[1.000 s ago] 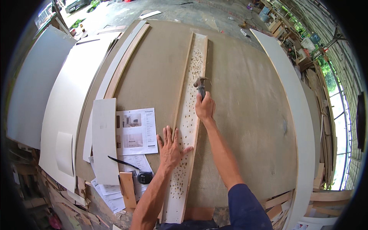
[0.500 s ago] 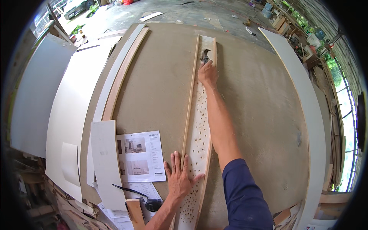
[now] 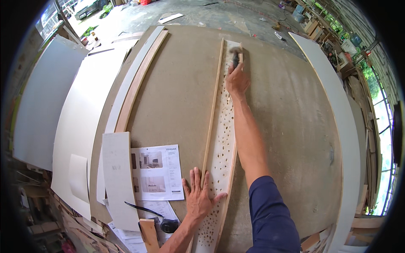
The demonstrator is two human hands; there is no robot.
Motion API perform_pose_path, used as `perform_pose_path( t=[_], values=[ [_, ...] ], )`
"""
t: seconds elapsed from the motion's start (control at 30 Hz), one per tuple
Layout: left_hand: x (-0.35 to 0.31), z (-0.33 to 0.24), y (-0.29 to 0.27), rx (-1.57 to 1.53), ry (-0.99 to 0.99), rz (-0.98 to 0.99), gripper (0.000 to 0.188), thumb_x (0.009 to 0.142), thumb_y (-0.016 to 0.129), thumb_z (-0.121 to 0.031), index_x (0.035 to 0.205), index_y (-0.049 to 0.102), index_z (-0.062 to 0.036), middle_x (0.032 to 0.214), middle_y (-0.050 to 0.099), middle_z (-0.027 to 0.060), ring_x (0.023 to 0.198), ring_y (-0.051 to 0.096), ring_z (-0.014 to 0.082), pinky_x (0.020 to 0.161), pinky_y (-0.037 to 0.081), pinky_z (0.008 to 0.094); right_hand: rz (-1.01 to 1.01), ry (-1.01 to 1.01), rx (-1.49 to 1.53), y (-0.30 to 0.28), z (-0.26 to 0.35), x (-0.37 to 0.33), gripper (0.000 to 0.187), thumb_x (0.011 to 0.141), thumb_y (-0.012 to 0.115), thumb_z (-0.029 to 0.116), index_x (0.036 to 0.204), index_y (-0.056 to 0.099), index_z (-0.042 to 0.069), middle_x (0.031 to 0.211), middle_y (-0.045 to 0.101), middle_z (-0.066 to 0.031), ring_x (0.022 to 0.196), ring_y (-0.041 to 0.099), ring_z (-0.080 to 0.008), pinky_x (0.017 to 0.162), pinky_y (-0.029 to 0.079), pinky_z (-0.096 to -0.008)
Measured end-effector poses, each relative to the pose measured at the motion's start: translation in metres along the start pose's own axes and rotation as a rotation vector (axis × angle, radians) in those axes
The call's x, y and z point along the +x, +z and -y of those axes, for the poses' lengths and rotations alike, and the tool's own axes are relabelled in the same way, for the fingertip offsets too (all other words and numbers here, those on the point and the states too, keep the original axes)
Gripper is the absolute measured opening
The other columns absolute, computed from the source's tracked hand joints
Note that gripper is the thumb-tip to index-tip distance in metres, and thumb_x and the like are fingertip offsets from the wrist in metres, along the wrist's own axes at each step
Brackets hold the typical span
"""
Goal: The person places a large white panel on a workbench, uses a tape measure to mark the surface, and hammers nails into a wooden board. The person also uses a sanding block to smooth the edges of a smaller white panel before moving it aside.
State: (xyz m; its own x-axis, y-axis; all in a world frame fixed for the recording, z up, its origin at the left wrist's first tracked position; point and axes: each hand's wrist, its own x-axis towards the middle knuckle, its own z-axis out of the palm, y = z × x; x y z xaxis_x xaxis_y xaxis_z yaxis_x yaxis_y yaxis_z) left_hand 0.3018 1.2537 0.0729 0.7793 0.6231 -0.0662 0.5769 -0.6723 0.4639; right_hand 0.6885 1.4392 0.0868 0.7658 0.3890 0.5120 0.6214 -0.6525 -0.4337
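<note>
A long white panel (image 3: 219, 158) with thin wooden strips along both edges lies lengthwise on the brown board; dark spots are scattered over its face. My right hand (image 3: 238, 80) grips a hammer (image 3: 236, 61) by its handle near the panel's far end. The hammer's head is smeared by motion, close to the right strip. Flat across the near part of the panel lies my left hand (image 3: 199, 197), fingers spread. Its fingertips reach over the left wooden strip (image 3: 211, 124), and the thumb points toward the right edge.
Left of my hand are printed sheets (image 3: 161, 173), a black tape measure (image 3: 169, 225), a short white board (image 3: 119, 181) and a small wood block (image 3: 148, 236). White panels (image 3: 86, 114) lean farther left. Another white panel (image 3: 337, 126) borders the brown board (image 3: 287, 114) on the right.
The hammer and my right hand have shifted slightly right, and the hammer head now blurs near the right strip. The left hand stays spread on the panel. The whole view has shifted a little.
</note>
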Motion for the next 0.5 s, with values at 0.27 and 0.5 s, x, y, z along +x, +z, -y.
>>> perform_pose_path(
  t=[0.27, 0.5],
  values=[
    [0.0, 0.004, 0.002, -0.011, -0.018, -0.01, 0.102, 0.078, 0.064, -0.069, 0.147, 0.037, 0.0013, 0.157, 0.021, 0.0269, 0.149, 0.012, 0.0399, 0.115, 0.005, 0.0612, -0.095, 0.048, 0.071, 0.005, 0.021, 0.021, 0.035, 0.097, 0.05, 0.035, 0.104, 0.055, 0.001, 0.081, 0.069, -0.0213, 0.071, 0.069, -0.0386, 0.068, 0.052, -0.054],
    [0.0, 0.002, 0.001, -0.01, -0.004, -0.015, 0.101, 0.078, 0.063, -0.069, 0.146, 0.039, 0.0015, 0.157, 0.022, 0.0276, 0.148, 0.014, 0.0408, 0.115, 0.006, 0.0612, 0.19, -0.056, -0.1, 0.009, -0.012, 0.042, 0.041, 0.096, 0.051, 0.039, 0.108, 0.057, 0.0, 0.084, 0.069, -0.0238, 0.082, 0.069, -0.0407, 0.073, 0.052, -0.0529]
  ],
)
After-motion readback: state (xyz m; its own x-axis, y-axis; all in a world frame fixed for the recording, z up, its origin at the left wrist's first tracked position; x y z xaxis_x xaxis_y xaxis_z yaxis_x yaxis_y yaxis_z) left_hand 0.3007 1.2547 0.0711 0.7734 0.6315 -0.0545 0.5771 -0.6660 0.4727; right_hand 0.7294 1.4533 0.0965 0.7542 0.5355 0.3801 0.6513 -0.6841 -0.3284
